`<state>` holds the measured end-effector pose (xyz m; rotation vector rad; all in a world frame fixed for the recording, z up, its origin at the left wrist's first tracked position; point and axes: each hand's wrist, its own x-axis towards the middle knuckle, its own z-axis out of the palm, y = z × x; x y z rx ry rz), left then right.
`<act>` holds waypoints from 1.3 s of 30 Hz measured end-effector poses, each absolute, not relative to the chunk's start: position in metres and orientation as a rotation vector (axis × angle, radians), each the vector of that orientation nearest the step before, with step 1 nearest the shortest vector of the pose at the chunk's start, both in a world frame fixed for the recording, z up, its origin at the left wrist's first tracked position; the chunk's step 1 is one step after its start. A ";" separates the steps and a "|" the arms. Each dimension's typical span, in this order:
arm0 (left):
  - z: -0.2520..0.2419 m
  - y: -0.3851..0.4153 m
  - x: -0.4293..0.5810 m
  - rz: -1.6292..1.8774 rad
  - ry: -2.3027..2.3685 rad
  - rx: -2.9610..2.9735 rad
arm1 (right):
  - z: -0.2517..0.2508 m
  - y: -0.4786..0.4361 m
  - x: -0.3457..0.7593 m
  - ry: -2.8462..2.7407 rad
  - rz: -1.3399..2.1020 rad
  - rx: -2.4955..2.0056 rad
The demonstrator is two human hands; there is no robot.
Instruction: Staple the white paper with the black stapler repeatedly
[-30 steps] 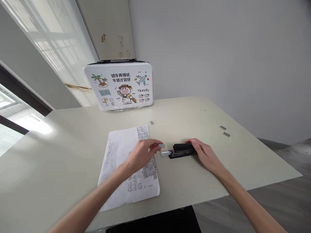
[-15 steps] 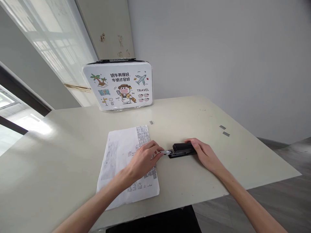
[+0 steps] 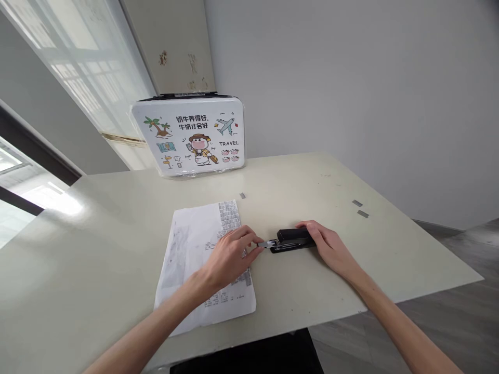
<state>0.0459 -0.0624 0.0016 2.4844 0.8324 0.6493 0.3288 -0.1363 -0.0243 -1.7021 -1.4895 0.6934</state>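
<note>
A black stapler (image 3: 294, 240) lies on its side of the table to the right of the papers, its end pointing left. My right hand (image 3: 329, 245) is closed round its right end, thumb on top. At the left end a short silver metal strip (image 3: 266, 244) sticks out. My left hand (image 3: 236, 252) pinches that strip between thumb and fingertips; whether it is staples or a part of the stapler I cannot tell. Beneath my left hand and forearm lie printed papers (image 3: 191, 228), partly hidden by them.
Two small grey staple strips (image 3: 363, 214) lie on the right of the pale table (image 3: 312, 187), and another staple strip (image 3: 242, 196) lies above the papers. A white cartoon-printed case (image 3: 195, 137) stands at the back. Black fabric (image 3: 253, 356) shows below the front edge.
</note>
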 end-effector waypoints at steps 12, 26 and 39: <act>0.000 -0.060 0.047 0.624 0.818 2.448 | -0.024 -0.137 0.329 -1.481 0.709 -1.710; 0.000 -0.059 0.046 0.608 0.808 2.488 | -0.022 -0.138 0.328 -1.484 0.698 -1.722; -0.007 -0.038 0.034 0.521 0.639 2.463 | -0.022 -0.138 0.332 -1.337 0.824 -1.626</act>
